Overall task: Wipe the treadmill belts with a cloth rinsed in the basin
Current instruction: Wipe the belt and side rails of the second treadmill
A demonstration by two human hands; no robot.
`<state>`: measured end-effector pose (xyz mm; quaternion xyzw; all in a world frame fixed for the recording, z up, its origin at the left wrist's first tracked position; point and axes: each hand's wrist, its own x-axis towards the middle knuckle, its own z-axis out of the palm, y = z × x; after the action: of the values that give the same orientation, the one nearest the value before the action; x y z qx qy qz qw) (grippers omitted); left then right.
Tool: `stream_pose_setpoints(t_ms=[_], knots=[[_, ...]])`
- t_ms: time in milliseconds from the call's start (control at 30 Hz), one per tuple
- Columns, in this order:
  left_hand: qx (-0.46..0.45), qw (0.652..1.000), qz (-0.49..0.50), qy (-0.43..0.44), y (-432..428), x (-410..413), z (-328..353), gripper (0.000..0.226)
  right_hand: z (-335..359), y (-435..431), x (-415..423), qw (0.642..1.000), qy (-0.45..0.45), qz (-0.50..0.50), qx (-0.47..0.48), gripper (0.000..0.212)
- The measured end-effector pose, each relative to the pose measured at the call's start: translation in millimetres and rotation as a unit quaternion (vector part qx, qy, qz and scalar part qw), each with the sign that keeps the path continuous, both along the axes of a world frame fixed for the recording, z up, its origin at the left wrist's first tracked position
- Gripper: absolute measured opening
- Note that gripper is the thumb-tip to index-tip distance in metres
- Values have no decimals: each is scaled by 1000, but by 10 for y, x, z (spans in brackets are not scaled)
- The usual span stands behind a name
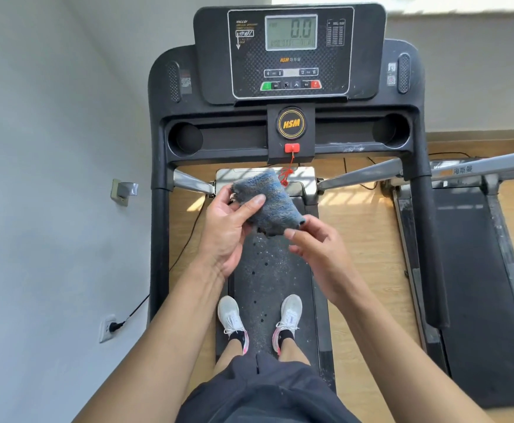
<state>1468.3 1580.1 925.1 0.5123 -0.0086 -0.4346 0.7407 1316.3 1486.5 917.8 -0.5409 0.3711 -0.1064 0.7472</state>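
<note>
I stand on a black treadmill belt (264, 279) that is speckled with dust and dark spots. A folded blue-grey cloth (266, 203) is held in front of me, above the belt. My left hand (228, 227) grips its left side, thumb on top. My right hand (316, 242) pinches its lower right corner between thumb and fingers. A second treadmill belt (475, 270) runs along the right. No basin is in view.
The console (290, 53) reads 0.0, with a red safety key (292, 148) and cord below it. Handrails (359, 175) flank me. A wall with a plugged socket (109, 328) is on the left. Wooden floor (362, 239) lies between the two treadmills.
</note>
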Motion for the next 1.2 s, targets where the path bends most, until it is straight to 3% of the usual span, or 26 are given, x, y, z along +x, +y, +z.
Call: stream_pose_setpoints(t_ms=[133, 267, 400, 500, 600, 700, 900, 1000, 1200], knots=[[29, 997, -59, -49, 105, -2, -26, 61, 57, -54, 99, 982, -98, -86, 135, 33], [56, 989, -79, -114, 136, -45, -100, 68, 4, -97, 187, 998, -14, -54, 28, 39], [58, 994, -88, -41, 150, -19, -205, 34, -163, -177, 233, 991, 43, -34, -119, 48], [119, 989, -49, -70, 162, 28, -486, 12, -368, -235, 281, 995, 72, -21, -72, 57], [170, 974, -43, -144, 165, 101, -912, 12, -798, -199, 358, 995, 87, 36, 21, 39], [201, 967, -45, -151, 199, 149, -1611, 14, -1429, -152, 485, 987, 133, 59, 63, 28], [203, 976, 4, -73, 138, 182, -3553, 17, -3097, -364, 803, 972, 154, 142, -109, 14], [207, 977, 37, -26, 67, 232, -4505, 19, -3981, -558, 918, 951, 153, 197, -181, 19], [249, 968, -37, 10, -24, 298, -6423, 14, -5943, -745, 942, 925, 199, 218, -238, 22]])
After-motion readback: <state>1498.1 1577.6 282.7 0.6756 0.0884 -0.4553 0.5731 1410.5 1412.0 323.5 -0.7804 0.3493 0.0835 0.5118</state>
